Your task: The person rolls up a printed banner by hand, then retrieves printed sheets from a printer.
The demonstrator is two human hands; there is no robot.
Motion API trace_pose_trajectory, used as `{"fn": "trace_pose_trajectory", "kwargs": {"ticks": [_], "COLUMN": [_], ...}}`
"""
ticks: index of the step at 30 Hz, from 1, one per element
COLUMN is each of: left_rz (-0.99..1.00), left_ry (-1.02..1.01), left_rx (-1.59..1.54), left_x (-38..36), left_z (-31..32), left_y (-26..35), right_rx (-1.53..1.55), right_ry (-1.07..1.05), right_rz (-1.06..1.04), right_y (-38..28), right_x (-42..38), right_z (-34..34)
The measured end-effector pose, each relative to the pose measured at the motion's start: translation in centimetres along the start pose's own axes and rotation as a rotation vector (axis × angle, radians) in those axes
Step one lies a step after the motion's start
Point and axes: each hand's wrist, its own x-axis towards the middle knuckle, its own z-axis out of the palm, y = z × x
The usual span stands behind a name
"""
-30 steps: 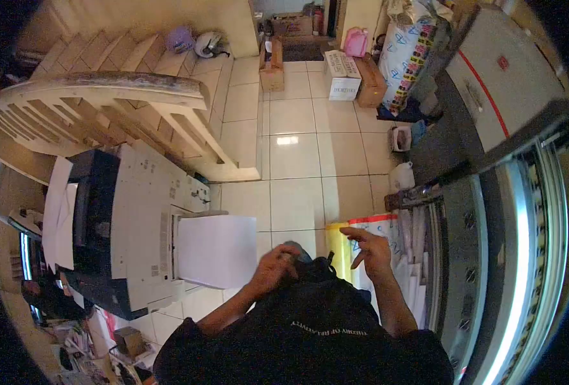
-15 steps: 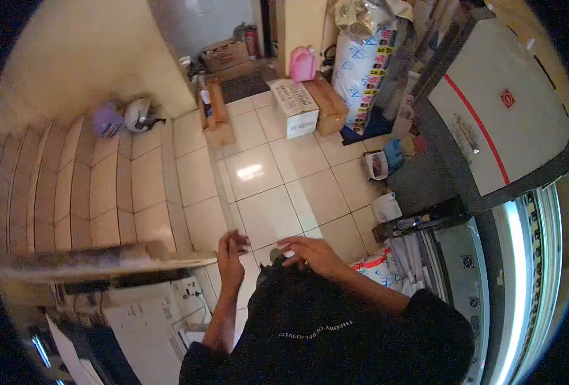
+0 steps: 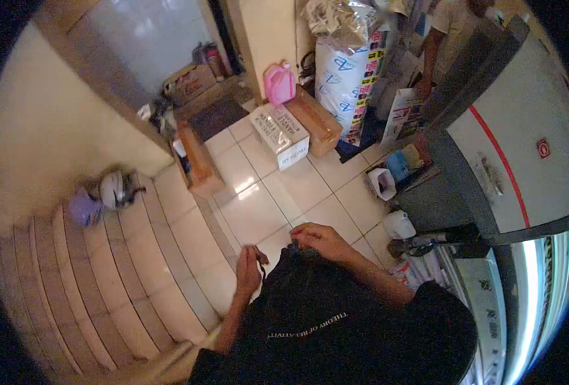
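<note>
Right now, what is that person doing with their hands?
The person is standing on a tiled floor and fiddling with the hem of their black shirt. The right hand grips the cloth at the front, and the left hand pinches something small and dark beside it; I cannot tell what. A big grey machine stands at the right, boxes farther off.

Both arms are bent at the elbow and drawn in close before the torso, bare below short black sleeves. The left hand (image 3: 250, 265) sits low at the front of the body, fingers curled inward in a loose pinch, knuckles turned up. The right hand (image 3: 318, 240) lies a little higher and just beside it, palm down, fingers bent and gathered at the tips. The two hands are near each other but apart.
</note>
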Motion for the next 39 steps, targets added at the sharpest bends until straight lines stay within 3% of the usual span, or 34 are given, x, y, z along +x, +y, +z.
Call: {"fn": "trace_pose_trajectory", "kwargs": {"ticks": [1, 2, 3, 5, 8, 11, 13, 17, 19, 20, 22, 25, 29, 32, 34, 36, 39], "left_rz": [-0.090, -0.074, -0.067, -0.072, -0.075, 0.028, -0.008, 0.111, 0.391, 0.396, 0.220, 0.310, 0.228, 0.325, 0.411, 0.399, 0.383], "left_ry": [0.019, 0.013, -0.014, -0.036, -0.059, -0.102, -0.198, -0.434, -0.563, -0.579, -0.580, -0.578, -0.527, -0.539, -0.704, -0.769, -0.842], "left_rx": [-0.129, 0.103, 0.110, 0.251, 0.213, 0.327, 0.328, 0.482, 0.660, 0.659, 0.638, 0.618, 0.684, 0.533, 0.488, 0.432, 0.430], "left_x": [0.8, 1.9, 3.5, 5.9, 11.5, 18.3, 22.9, 31.9, 35.5, 36.9, 40.0, 44.7, 48.6, 49.2, 49.0, 48.5, 48.5], "left_z": [0.0, -0.6, -0.9, -1.5, -3.5, -5.7, -7.1, -10.6, -12.8, -14.0, -16.2, -19.7, -20.2, -19.3, -18.9, -18.8, -19.7], "left_y": [-1.5, -2.7, -2.6, -1.8, 1.3, 3.0, 4.0, 5.8, 7.6, 8.3, 9.6, 8.9, 9.5, 9.8, 10.7, 10.5, 10.6], "right_rx": [-0.160, -0.195, -0.192, -0.158, -0.221, -0.384, -0.398, -0.532, -0.523, -0.515, -0.516, -0.512, -0.471, -0.449, -0.408, -0.470, -0.489], "right_ry": [-0.053, -0.095, -0.066, -0.026, 0.012, 0.040, 0.122, 0.218, 0.228, 0.243, 0.266, 0.229, 0.172, 0.123, 0.103, -0.022, -0.014], "right_rz": [-0.053, -0.194, -0.198, 0.030, -0.132, -0.164, -0.154, -0.177, -0.100, -0.107, -0.102, -0.092, -0.114, -0.213, -0.291, -0.164, -0.226], "right_y": [-0.6, -0.6, -1.5, -3.2, -5.0, -6.5, -6.3, -1.8, 0.1, 0.9, 0.5, -2.2, -3.5, -4.0, -5.3, -7.1, -7.1], "right_x": [2.1, 4.6, 6.9, 10.6, 15.3, 18.8, 20.3, 23.7, 25.3, 26.2, 28.2, 31.8, 36.9, 40.0, 41.6, 42.4, 43.1], "right_z": [-0.5, -1.5, -2.3, -3.2, -4.4, -5.1, -5.1, -4.2, -2.9, -2.1, 0.3, 3.6, 7.8, 10.2, 10.9, 11.1, 11.4]}}
